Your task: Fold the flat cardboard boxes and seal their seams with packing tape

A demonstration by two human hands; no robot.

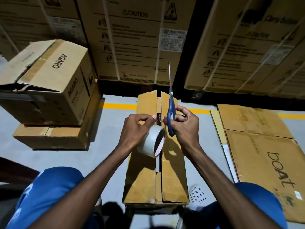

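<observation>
Hands (134,128) (184,126) hold tape roll (151,142), scissors (170,113).

Warehouse or stockroom, tall strapped brown cartons with caution labels (137,38) stacked from 10 to 2 o'clock, grey painted concrete floor (107,138) with yellow lane line (118,106), flattened cardboard sheets (257,146) at 3 o'clock

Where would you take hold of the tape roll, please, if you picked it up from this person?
Probably across the tape roll from its open core, which faces right and toward the camera: thumb inside, fingers on the outer band. The left hand covers its upper left, so come from the lower right.
</observation>
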